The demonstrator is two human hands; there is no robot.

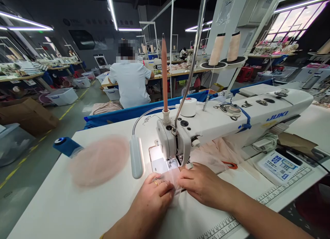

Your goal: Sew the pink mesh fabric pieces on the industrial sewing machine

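A sheer pale pink fabric point(173, 177) lies under my fingers, just in front of the needle area of a white sewing machine point(221, 117). My left hand point(156, 192), with a ring on one finger, is closed on the fabric's left side. On the other side my right hand point(202, 184) pinches it with bent fingers, close to the presser foot point(172, 162). More of the sheer fabric point(216, 149) is bunched behind my right hand, under the machine arm. Orange-handled scissors point(230, 165), partly covered, lie beside it.
A round pile of sheer pink pieces point(100, 160) and a blue thread cone point(67, 146) are at the left. A lamp point(136, 156) hangs beside the needle. At the right sit a white box point(279, 166) and a printed ruler point(270, 197). A person point(130, 80) sits ahead.
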